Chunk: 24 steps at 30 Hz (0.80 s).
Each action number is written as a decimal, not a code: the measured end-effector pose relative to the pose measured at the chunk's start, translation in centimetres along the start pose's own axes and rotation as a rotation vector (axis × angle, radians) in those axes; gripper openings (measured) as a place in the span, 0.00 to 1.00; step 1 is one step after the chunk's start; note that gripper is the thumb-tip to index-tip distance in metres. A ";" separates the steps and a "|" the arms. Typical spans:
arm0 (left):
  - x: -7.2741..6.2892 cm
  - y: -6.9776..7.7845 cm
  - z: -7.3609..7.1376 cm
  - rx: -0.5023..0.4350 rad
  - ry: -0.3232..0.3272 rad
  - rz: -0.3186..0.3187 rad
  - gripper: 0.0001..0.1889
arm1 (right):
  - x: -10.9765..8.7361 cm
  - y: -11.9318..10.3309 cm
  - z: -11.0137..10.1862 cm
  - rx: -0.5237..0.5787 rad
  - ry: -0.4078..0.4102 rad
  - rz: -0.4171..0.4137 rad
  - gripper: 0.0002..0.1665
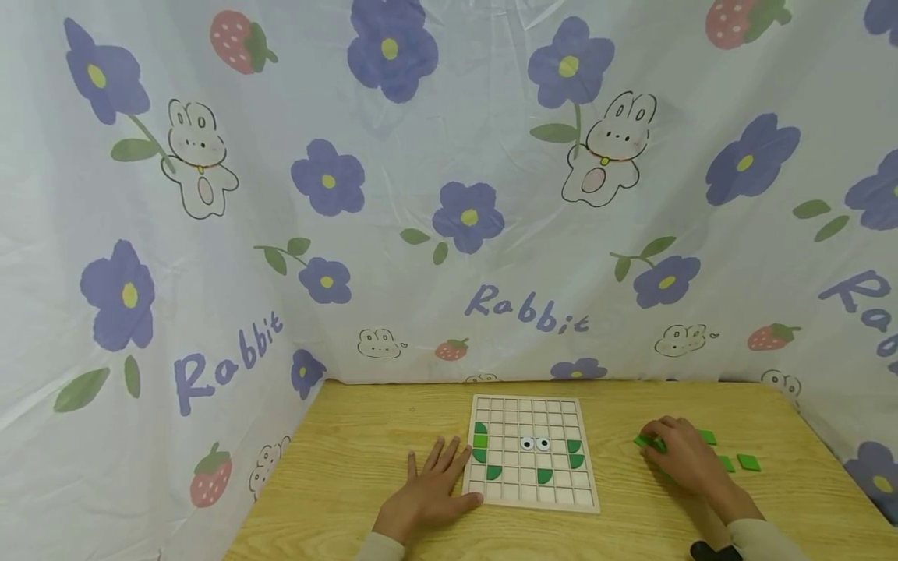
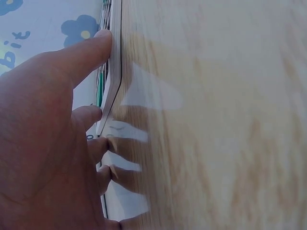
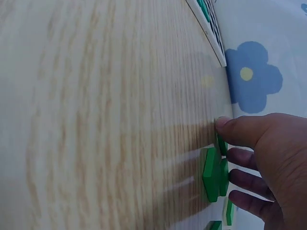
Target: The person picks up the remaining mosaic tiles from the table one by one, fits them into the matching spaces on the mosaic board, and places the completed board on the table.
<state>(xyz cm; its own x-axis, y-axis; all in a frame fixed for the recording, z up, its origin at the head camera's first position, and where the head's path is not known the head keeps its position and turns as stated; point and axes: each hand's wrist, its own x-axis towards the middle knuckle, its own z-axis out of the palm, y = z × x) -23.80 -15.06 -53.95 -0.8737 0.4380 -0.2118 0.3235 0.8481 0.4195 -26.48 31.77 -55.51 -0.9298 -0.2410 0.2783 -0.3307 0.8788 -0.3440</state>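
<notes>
A square wooden grid board (image 1: 521, 502) lies on the table, with dark green quarter-circle tiles (image 1: 544, 476), one light green square tile (image 1: 480, 441) and two round eye pieces (image 1: 535, 444) in its cells. My left hand (image 1: 429, 491) rests at the board's left edge, fingers spread and thumb at the near left corner; the left wrist view shows its fingertips along the board's side. Right of the board, my right hand (image 1: 684, 461) bends over a loose group of green tiles. Its thumb and forefinger pinch a green tile (image 3: 222, 144), partly hidden by the fingers.
More loose green tiles (image 1: 748, 463) lie beside and beyond my right hand. A black object (image 1: 714, 552) shows under the right sleeve at the bottom edge. A printed curtain (image 1: 449, 156) with flowers and rabbits stands behind and beside the wooden table (image 1: 351, 467).
</notes>
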 end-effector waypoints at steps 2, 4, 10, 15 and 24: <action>0.0 -0.1 0.1 -0.001 -0.003 0.000 0.46 | 0.0 -0.1 0.1 -0.006 -0.001 0.003 0.12; 0.1 -0.2 0.1 -0.004 -0.006 -0.003 0.46 | 0.0 -0.1 0.1 -0.012 -0.003 0.006 0.11; 0.1 -0.3 0.2 -0.006 -0.002 -0.001 0.46 | 0.0 -0.3 0.2 -0.031 0.007 0.011 0.10; 0.1 -0.2 0.2 -0.005 -0.004 -0.004 0.46 | 0.1 -0.3 0.2 -0.037 -0.003 0.014 0.09; 0.0 -0.1 0.0 -0.009 0.000 -0.002 0.46 | 0.3 -0.4 0.2 -0.028 -0.011 0.024 0.08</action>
<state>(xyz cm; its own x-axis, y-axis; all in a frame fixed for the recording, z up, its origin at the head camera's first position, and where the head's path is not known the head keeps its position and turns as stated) -23.86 -15.14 -53.99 -0.8744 0.4361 -0.2128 0.3182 0.8464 0.4271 -26.65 31.28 -55.51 -0.9392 -0.2241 0.2601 -0.3038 0.8954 -0.3255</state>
